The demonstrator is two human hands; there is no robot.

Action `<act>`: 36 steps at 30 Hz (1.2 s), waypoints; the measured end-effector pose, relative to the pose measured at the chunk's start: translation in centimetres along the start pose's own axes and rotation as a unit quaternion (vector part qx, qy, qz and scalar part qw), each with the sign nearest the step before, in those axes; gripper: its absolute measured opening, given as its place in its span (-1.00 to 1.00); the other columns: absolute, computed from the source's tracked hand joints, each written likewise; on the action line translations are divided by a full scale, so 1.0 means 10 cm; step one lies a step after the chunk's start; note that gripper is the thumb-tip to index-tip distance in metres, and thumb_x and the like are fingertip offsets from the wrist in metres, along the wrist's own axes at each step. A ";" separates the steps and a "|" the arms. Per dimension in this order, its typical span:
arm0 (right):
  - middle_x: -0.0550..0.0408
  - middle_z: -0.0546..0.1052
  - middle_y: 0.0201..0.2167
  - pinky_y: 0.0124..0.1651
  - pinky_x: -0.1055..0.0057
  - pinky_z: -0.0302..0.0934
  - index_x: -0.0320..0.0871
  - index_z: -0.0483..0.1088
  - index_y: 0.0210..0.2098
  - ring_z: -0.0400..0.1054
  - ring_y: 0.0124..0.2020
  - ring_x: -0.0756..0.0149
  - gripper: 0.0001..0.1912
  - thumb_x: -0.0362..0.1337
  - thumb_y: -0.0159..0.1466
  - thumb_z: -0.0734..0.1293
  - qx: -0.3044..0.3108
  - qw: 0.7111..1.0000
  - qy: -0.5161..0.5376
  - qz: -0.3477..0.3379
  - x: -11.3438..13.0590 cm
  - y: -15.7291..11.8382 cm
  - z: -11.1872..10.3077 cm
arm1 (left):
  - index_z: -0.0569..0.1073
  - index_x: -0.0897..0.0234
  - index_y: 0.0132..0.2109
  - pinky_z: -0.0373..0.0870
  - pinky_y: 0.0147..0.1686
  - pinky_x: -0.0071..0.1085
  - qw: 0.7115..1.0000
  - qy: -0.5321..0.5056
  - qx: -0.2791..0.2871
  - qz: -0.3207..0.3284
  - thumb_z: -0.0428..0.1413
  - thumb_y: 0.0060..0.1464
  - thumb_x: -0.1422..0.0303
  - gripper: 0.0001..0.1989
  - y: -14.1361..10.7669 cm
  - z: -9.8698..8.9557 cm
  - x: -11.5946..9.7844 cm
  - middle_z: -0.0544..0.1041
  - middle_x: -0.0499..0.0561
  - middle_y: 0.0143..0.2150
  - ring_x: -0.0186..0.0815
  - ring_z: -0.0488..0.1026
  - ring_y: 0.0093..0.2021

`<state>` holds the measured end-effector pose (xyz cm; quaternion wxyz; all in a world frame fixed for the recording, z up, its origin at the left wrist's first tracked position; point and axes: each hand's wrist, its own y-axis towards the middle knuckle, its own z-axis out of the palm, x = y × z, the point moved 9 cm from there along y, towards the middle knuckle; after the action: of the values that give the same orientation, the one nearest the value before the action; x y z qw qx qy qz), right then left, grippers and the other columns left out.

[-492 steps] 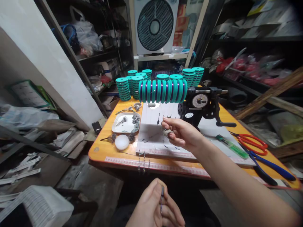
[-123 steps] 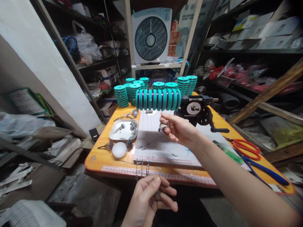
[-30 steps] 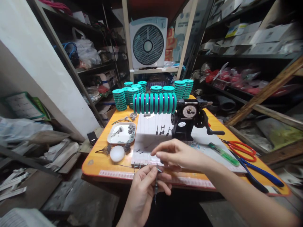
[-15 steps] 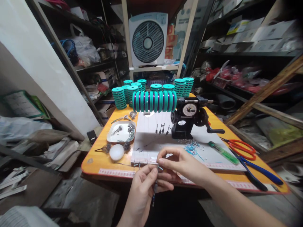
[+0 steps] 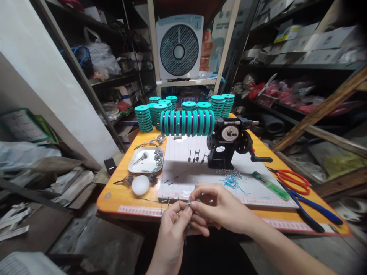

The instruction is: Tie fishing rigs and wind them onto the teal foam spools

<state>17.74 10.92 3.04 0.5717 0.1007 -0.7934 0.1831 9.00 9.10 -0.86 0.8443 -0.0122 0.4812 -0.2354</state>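
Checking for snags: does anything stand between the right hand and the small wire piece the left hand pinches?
Nothing visible does: the right hand has its fingertips at the small wire piece, right beside the left hand, though the fingers partly hide the piece.

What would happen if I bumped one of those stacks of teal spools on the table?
The stack of teal spools would probably tip fairly easily, since it looks tall, narrow and simply piled. Each spool looks light, perhaps plastic. Being round, a fallen one would likely roll across the orange table.

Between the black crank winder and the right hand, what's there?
Small blue bits lie scattered on the white board, seen in the head view.
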 end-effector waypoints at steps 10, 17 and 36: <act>0.18 0.37 -0.55 -0.67 0.59 0.04 -0.14 0.19 0.20 0.13 -0.73 0.56 -0.48 -0.14 0.28 0.26 -0.189 0.976 -0.006 -0.106 0.42 0.50 -0.70 | 0.41 0.36 -0.01 0.49 -0.24 -0.34 0.986 0.114 -0.113 0.046 0.19 0.00 0.18 -0.55 -0.15 -0.29 0.06 0.49 0.24 -0.04 -0.29 0.51 -0.34; 0.16 0.34 -0.59 -0.76 0.64 -0.10 -0.26 0.35 -0.31 0.02 -0.77 0.63 -0.63 -0.02 0.27 0.23 -0.085 0.982 0.157 -0.068 0.32 0.51 -0.62 | 0.37 0.05 0.15 0.37 -0.32 -0.46 0.870 0.396 -0.220 0.195 0.15 0.03 0.37 -0.50 -0.46 -0.30 -0.18 0.26 0.04 0.25 -0.38 0.46 -0.37; 0.31 0.15 -0.73 -0.77 0.72 -0.31 -0.19 0.05 -0.47 -0.17 -0.82 0.69 -0.59 -0.05 0.20 0.31 0.000 0.904 0.427 0.019 0.30 0.30 -0.43 | 0.29 0.38 -0.36 0.36 -0.32 -0.42 0.986 -0.104 0.127 -0.027 -0.09 0.25 0.21 -0.68 -0.04 0.64 -0.06 0.34 -0.05 -0.57 -0.43 0.37 -0.54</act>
<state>19.43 15.61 6.52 0.8524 -0.0026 -0.4747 0.2191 13.83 7.69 3.09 0.8779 0.0578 0.3560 -0.3150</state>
